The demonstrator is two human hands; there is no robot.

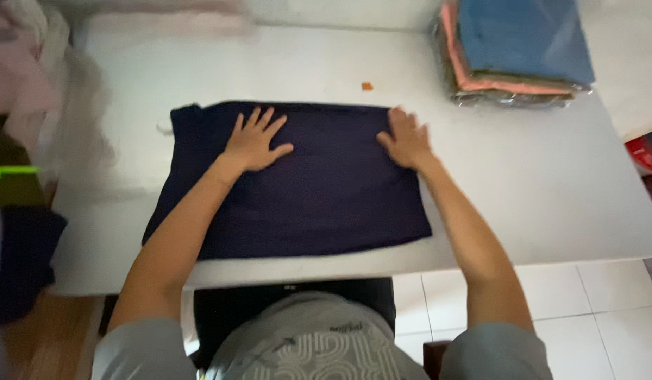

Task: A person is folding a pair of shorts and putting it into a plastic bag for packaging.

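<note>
**Hidden, cropped or blurred**

Stack of bagged clothes [516,49]: top cut off by the upper edge, item count unreadable. Pale cloth [23,63] at far left: smeared, cropped by the edge, kind unclear. Dark cloth [20,260] low left: partly out of view. Red thing [646,151] at right edge: mostly cut off, can't identify. Small orange scrap [367,86] on the white table [551,176]: too small to tell. Navy folded garment [298,190]: both palms cover parts of it; its type can't be told.
</note>
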